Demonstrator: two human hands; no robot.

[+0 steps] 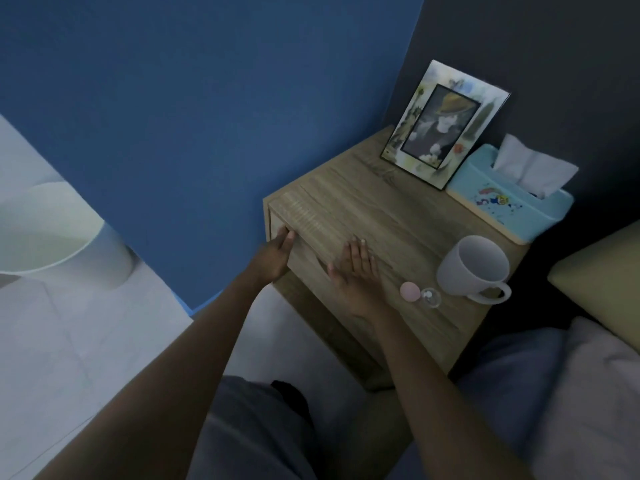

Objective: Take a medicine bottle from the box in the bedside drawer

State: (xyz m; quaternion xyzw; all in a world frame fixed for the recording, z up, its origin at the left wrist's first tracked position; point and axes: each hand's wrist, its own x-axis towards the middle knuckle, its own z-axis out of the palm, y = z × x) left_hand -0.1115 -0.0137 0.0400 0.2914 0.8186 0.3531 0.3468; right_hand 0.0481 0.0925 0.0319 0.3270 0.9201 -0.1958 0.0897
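Note:
A wooden bedside table (398, 216) stands against a blue wall. Its drawer front (277, 220) sits at the left edge, shut or barely ajar; nothing inside shows. My left hand (275, 258) curls its fingers around the drawer front's top edge. My right hand (356, 271) lies flat on the tabletop near the front edge, fingers spread, holding nothing. The box and the medicine bottle are hidden from view.
On the tabletop stand a picture frame (446, 123), a light blue tissue box (509, 199), a grey mug (474, 268), a small pink round object (410, 291) and a clear round one (431, 297). Bedding (588, 375) lies right; a white lamp (52, 230) left.

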